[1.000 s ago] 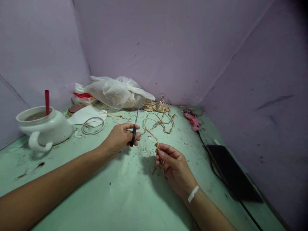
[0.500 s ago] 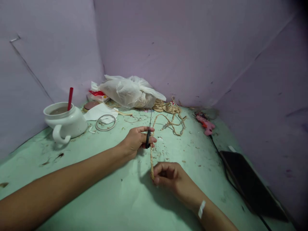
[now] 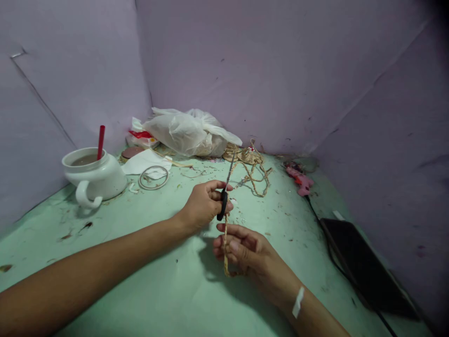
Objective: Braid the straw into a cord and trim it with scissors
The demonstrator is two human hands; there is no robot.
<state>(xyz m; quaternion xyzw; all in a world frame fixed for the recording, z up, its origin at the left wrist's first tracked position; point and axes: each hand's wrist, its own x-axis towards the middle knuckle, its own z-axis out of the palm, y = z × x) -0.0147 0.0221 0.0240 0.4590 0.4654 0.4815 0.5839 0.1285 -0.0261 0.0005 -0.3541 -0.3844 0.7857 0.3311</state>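
Observation:
My left hand is closed around black-handled scissors, whose thin blades point up and away. The same fingers also pinch a tan braided cord, which hangs down from them. Just below, my right hand has its fingers curled at the cord, the thumb close against it. Under the thumb the cord bends toward the palm, where its end is hidden. Beyond the left fingers the rest of the cord lies in loose loops on the green tabletop.
At the left stands a white mug with a red stick in it. A metal ring lies by white paper. A plastic bag rests at the back wall. A pink glue gun and a dark flat device lie right.
My right hand has moved up along the cord, closer to the left, and the cord's lower part now bends toward its palm. My left hand has shifted slightly right, tilting the scissors rightward.

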